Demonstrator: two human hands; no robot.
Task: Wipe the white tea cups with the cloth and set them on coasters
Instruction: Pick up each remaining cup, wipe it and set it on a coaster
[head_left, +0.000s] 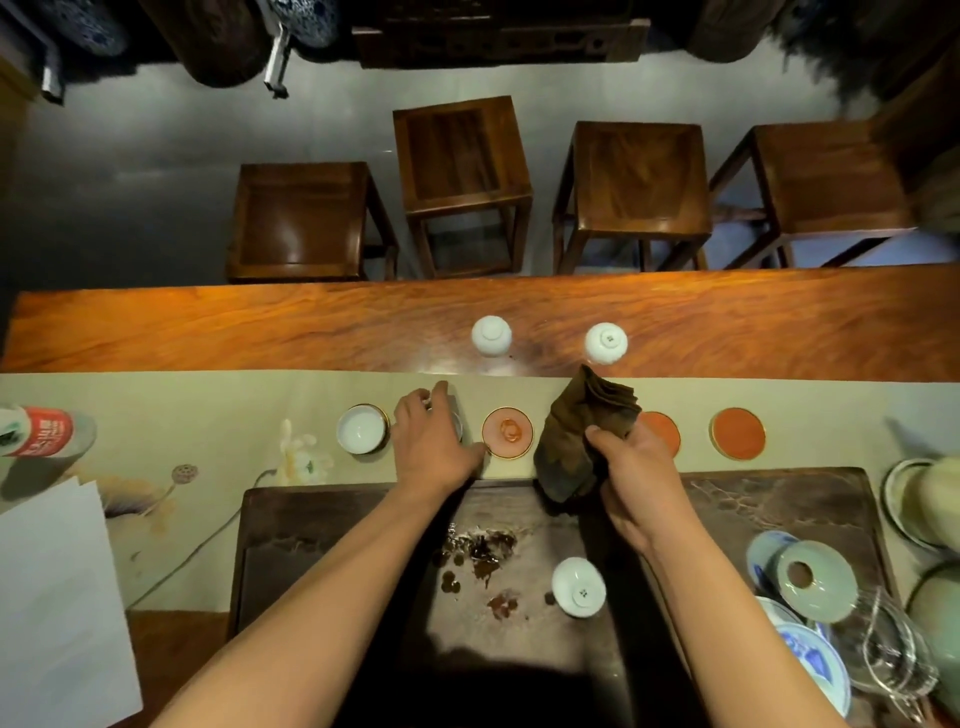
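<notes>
My left hand (431, 441) covers a white cup (457, 423) that stands on a coaster on the beige runner; only the cup's rim shows. Left of it another white cup (362, 428) stands upright on a gold-rimmed coaster. My right hand (631, 467) grips a crumpled brown cloth (582, 436). An orange coaster (507, 432) lies bare between my hands, one (662, 431) is half hidden behind the cloth, and a third (737, 433) lies further right. Two white cups (491, 336) (605, 343) sit upside down on the wood beyond. A third upturned cup (578, 587) rests on the dark tea tray (311, 545).
Tea leaves and stains (480, 556) lie on the tray's middle. Blue-and-white dishes, a celadon lid (813, 582) and a glass pitcher (888, 649) crowd the tray's right end. A red-labelled bottle (44, 431) and white paper (52, 597) lie at the left. Wooden stools (462, 171) stand beyond the table.
</notes>
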